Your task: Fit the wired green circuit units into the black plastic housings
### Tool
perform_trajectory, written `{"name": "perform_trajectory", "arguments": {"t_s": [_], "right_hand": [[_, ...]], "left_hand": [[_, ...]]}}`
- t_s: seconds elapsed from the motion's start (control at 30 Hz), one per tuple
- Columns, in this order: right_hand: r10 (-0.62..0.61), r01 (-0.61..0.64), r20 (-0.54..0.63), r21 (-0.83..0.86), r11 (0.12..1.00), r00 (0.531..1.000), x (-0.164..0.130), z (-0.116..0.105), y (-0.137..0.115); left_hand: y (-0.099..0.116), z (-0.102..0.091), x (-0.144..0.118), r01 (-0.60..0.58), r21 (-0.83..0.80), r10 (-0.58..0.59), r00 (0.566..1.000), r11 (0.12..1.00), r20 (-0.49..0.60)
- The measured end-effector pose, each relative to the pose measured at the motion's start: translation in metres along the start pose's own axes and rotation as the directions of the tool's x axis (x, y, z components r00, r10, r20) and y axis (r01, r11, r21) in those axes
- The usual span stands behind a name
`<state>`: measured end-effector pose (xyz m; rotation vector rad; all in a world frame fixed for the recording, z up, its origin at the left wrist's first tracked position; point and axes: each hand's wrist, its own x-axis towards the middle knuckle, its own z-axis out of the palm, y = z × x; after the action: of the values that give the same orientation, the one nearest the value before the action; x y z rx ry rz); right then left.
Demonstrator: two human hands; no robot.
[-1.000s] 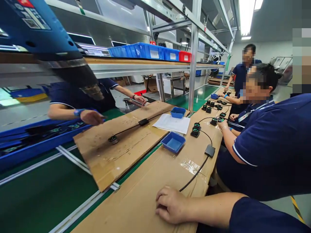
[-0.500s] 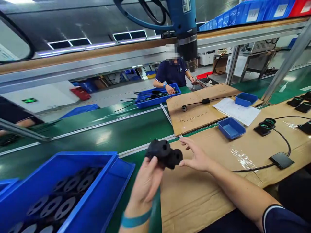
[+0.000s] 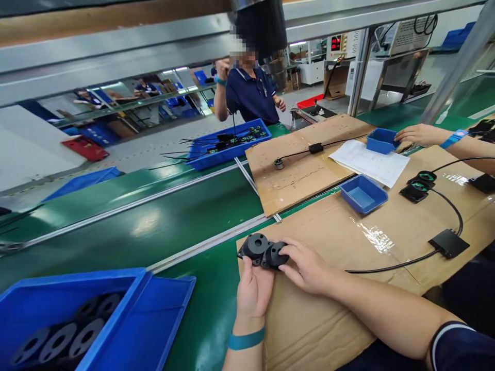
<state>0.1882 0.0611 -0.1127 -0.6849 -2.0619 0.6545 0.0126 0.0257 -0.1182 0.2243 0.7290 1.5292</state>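
Black parts point(image 3: 264, 251) gripped near edge of cardboard point(image 3: 309, 319), left hand point(image 3: 253, 291) closed underneath, right hand point(image 3: 305, 267) pinching right one (steadying both). Blue bin point(image 3: 116, 309) near left.

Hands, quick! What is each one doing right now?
Left hand: closed on the black round parts.
Right hand: fingers curled onto the same black round parts, gripping them too.

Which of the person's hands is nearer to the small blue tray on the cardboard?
Right. The right hand lies below-left of the small blue tray, on the black parts; the left hand is farther left.
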Motion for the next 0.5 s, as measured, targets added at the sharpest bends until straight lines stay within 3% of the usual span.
{"name": "perform_trajectory", "arguments": {"t_s": [0.1, 0.23, 0.4, 0.5], "right_hand": [[-0.036, 0.037, 0.032, -0.028, 0.999, 0.999, -0.002, 0.003, 0.000], [-0.090, 0.090, 0.072, -0.003, 0.996, 0.993, -0.007, 0.015, -0.001], [-0.136, 0.134, 0.086, 0.025, 0.991, 0.987, -0.012, 0.025, -0.003], [-0.151, 0.149, 0.060, 0.035, 0.988, 0.987, -0.011, 0.023, -0.003]], "left_hand": [[-0.005, -0.001, 0.003, -0.090, 0.089, 0.098, 0.991, 0.992, -0.092], [-0.014, -0.013, 0.005, -0.150, 0.225, 0.206, 0.946, 0.963, -0.249], [-0.016, -0.020, 0.006, -0.119, 0.213, 0.176, 0.945, 0.970, -0.274], [-0.011, -0.015, 0.005, -0.014, 0.142, 0.055, 0.956, 0.990, -0.289]]}}
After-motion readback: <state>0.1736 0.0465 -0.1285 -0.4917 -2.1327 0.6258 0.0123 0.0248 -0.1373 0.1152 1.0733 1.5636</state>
